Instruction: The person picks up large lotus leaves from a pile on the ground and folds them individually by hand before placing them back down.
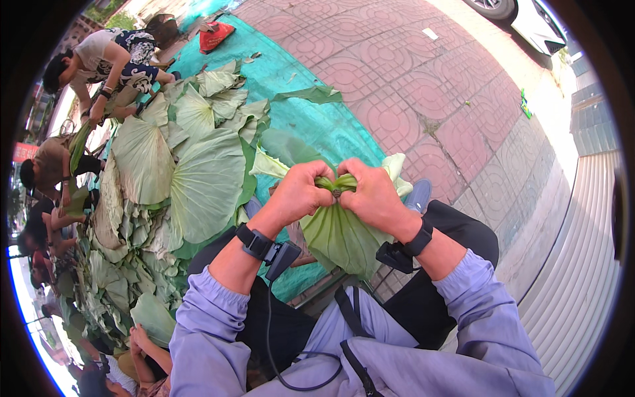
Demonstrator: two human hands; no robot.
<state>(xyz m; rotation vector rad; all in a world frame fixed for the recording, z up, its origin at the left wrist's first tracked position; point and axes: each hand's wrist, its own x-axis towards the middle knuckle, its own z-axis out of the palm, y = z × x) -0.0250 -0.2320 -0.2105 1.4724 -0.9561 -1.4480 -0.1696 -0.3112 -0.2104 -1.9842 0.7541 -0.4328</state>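
Between my two hands is a large green lotus leaf (345,239), gathered and pinched near its middle. Its lower part fans down over my lap, with ribs spreading from the pinch, and pale edges stick out beyond both hands. My left hand (303,188) is closed on the bunched leaf from the left. From the right, my right hand (372,196) grips it too, and the knuckles of both hands nearly meet. Thumbs press on the folds beside the leaf's centre. Each wrist carries a black strap with a small device.
To my left rises a broad heap of lotus leaves (206,178) on a teal tarp (304,132). Several people work along its far side, one person (112,63) bending over it. A red bag (215,36) lies at the tarp's far end. Paving, a white car (529,26) and a ribbed shutter (575,245) are rightward.
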